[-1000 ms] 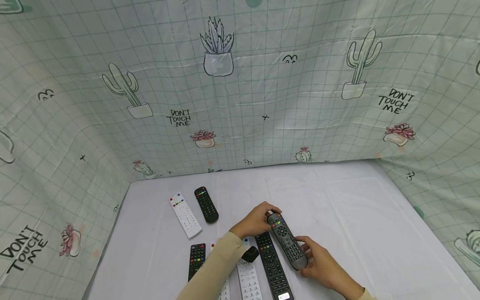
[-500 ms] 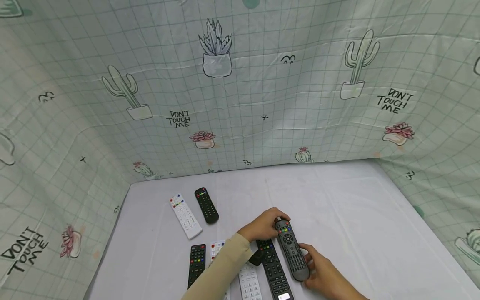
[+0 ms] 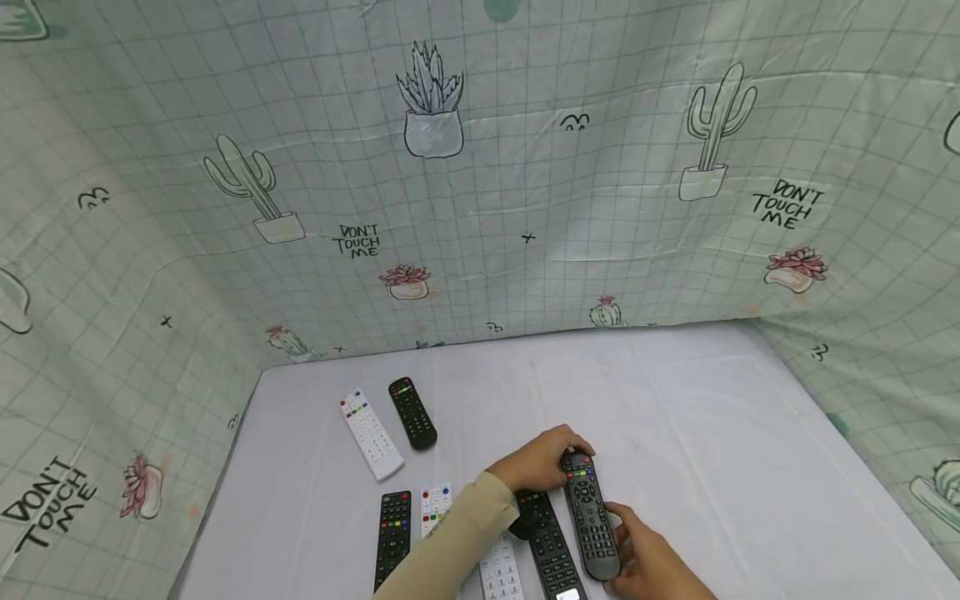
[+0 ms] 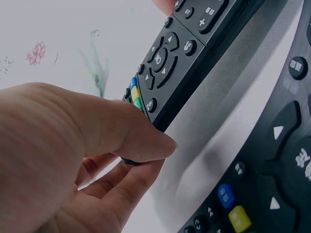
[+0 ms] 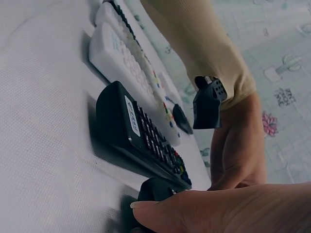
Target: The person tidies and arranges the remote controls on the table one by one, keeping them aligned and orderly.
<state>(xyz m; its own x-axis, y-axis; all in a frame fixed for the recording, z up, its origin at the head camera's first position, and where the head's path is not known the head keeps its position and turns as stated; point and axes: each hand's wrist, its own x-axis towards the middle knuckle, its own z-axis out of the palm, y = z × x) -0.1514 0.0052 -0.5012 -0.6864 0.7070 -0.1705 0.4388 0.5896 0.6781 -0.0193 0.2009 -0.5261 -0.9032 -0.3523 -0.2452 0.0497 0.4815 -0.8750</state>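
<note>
A dark grey remote control (image 3: 591, 517) with colored buttons near its top lies face up between both hands, at the right end of a row. My left hand (image 3: 542, 460) pinches its far end; in the left wrist view the thumb (image 4: 141, 133) lies along the edge by the colored buttons. At the near end, my right hand (image 3: 647, 557) holds its right side, fingers curled beneath my view. In the right wrist view the right thumb (image 5: 170, 208) presses on that end, low over the white cloth. Just left is a long black remote (image 3: 553, 546).
Further left in the row are two white remotes (image 3: 501, 568), partly hidden by the left sleeve (image 3: 457, 542), and a black remote (image 3: 393, 533). Behind them lie another white remote (image 3: 371, 435) and a small black one (image 3: 412, 414). A patterned curtain (image 3: 487, 192) encloses the table.
Both hands have moved the dark grey remote right and toward me, and it has turned straighter, more in line with the long black remote. The other remotes have stayed put.
</note>
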